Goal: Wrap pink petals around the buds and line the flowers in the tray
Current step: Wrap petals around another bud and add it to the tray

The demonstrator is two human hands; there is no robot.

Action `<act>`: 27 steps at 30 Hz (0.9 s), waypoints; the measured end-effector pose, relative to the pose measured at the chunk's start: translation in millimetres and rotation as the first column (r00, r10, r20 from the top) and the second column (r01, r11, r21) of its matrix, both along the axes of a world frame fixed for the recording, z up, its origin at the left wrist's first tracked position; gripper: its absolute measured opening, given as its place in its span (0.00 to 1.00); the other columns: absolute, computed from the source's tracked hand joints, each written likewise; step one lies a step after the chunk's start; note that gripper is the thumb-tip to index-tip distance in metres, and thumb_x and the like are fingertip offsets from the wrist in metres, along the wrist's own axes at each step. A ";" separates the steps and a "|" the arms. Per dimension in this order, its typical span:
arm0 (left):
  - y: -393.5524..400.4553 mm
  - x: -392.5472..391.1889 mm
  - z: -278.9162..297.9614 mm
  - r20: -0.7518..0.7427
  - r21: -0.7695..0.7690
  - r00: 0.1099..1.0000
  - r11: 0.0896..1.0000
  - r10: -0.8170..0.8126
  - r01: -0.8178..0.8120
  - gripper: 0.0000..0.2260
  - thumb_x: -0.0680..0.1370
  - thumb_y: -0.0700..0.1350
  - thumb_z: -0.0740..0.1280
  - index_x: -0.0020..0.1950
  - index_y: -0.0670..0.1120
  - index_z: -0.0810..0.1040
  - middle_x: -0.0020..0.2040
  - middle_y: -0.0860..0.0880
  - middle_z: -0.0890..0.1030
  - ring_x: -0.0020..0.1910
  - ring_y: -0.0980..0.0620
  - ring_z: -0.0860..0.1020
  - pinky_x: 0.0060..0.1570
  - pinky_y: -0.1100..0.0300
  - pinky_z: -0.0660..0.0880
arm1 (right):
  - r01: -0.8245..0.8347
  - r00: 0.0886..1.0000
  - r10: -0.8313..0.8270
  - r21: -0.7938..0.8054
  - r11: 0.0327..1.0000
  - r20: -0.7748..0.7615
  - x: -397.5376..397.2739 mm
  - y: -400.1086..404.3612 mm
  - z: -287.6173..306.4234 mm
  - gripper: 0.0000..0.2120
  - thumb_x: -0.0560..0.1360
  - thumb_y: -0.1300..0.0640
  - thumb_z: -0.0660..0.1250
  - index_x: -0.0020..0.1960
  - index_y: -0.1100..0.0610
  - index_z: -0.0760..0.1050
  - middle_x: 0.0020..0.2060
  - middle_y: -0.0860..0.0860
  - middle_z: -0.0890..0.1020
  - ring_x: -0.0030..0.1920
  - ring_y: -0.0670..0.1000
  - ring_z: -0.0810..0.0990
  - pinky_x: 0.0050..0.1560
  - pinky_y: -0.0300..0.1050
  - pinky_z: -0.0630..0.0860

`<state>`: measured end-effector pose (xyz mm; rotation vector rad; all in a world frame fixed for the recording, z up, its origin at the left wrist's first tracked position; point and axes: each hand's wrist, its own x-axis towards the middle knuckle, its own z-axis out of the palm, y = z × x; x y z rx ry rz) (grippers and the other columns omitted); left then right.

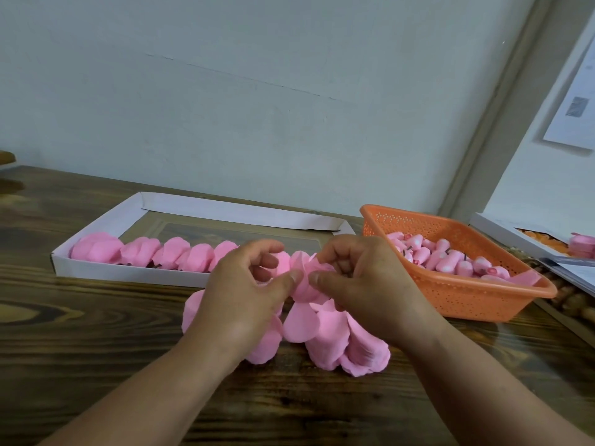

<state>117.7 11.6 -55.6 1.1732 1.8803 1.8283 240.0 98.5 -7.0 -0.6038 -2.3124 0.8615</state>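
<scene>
Both hands, left hand (248, 284) and right hand (357, 278), pinch a half-wrapped pink paper flower (304, 278); its bud is hidden. Loose pink petals (325, 339) lie partly covered beneath.

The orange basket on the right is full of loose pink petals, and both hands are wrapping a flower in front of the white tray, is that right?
Not quite. The head view shows the orange basket holding pink buds, not loose petals; the loose petals lie in a pile on the table. The rest stands: the left hand and right hand wrap a flower in front of the white tray.
</scene>
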 end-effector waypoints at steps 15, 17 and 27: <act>-1.6 3.4 -2.7 -0.096 0.003 0.991 0.995 -0.095 0.096 0.10 0.76 0.45 0.68 0.56 0.56 0.81 0.50 0.63 0.81 0.50 0.69 0.76 0.42 0.79 0.71 | 0.006 1.000 -0.006 0.016 1.000 0.005 1.4 -1.6 2.1 0.13 0.71 0.66 0.70 0.32 0.53 0.74 0.21 0.44 0.69 0.26 0.46 0.68 0.30 0.49 0.71; -2.1 3.4 -2.8 -0.091 -0.006 0.988 0.993 -0.122 0.122 0.12 0.77 0.45 0.67 0.59 0.56 0.80 0.53 0.64 0.80 0.52 0.69 0.76 0.43 0.79 0.71 | -0.014 1.000 0.014 -0.005 1.000 0.005 2.0 -0.8 2.6 0.13 0.71 0.66 0.70 0.32 0.52 0.74 0.22 0.46 0.70 0.27 0.47 0.68 0.31 0.47 0.69; -2.6 2.0 0.1 0.126 -0.065 0.965 0.968 -0.232 0.242 0.09 0.77 0.44 0.67 0.55 0.51 0.84 0.47 0.57 0.85 0.49 0.59 0.82 0.53 0.58 0.78 | -0.112 0.992 0.119 -0.145 0.983 0.041 4.9 7.6 3.8 0.11 0.73 0.68 0.68 0.48 0.53 0.76 0.28 0.62 0.72 0.24 0.49 0.72 0.26 0.37 0.70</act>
